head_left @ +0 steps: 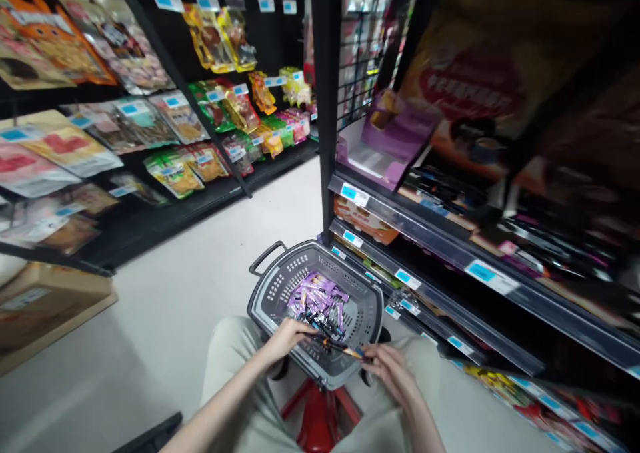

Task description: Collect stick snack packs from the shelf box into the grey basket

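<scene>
A grey shopping basket [365, 293] with slotted sides stands between my knees, just past my hands. Inside it lie many small purple packets [315, 293] and a few black ones close to my left hand. My left hand [291, 337] is closed on one end of a dark snack packet [340, 346] with orange marks, above the near part of the basket. At the other end of this packet, the fingers of my right hand [387, 365] are pinched on it near the basket's right rim. Whether it is one packet or several together is too small to tell.
To the right rises a black shelf [430, 229] with a purple display box [400, 133] and dark packets [550, 239]. Bagged snacks hang on racks at the left, above a cardboard box [55, 306]. Something red [316, 416] is below the basket.
</scene>
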Motion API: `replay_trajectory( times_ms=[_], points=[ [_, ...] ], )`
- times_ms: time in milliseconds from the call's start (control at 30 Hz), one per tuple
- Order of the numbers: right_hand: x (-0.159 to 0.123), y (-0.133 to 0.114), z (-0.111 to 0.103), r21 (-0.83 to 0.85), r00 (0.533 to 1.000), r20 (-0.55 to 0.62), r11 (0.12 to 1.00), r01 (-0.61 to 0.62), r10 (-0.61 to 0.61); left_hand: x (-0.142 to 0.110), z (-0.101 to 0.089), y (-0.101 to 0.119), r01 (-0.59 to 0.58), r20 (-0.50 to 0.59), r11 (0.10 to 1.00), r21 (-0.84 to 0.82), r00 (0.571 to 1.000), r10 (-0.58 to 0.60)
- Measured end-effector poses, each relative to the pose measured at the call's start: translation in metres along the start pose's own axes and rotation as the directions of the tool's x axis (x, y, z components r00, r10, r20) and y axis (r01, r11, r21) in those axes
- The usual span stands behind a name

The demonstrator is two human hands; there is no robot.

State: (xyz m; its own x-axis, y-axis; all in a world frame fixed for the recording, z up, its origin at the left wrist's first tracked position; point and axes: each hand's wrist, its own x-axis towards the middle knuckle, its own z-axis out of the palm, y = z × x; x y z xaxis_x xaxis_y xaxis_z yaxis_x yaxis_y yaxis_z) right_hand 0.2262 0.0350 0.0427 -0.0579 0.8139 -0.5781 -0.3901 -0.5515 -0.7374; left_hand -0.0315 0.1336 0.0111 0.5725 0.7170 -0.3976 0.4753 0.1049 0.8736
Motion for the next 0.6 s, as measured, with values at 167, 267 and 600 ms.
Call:
replay_trajectory(
  times_ms=[167,267,600],
  points=[
    [0.111,0.080,-0.014,-0.468,0.952,-0.138,0.830,-0.305,0.272,0.039,-0.016,-0.042,0.006,-0.072,0.882,0.472,0.997,0.032],
    [0.179,0.124,-0.014,-0.717,0.948,-0.210,0.622,-0.316,0.239,0.032,-0.040,-0.062,0.332,-0.372,0.681,0.653,0.923,-0.093],
    [0.305,0.271,-0.009,-0.895,0.925,-0.256,0.293,-0.337,0.283,0.031,-0.056,-0.121,0.576,-0.367,0.544,0.610,0.814,-0.451]
  ],
)
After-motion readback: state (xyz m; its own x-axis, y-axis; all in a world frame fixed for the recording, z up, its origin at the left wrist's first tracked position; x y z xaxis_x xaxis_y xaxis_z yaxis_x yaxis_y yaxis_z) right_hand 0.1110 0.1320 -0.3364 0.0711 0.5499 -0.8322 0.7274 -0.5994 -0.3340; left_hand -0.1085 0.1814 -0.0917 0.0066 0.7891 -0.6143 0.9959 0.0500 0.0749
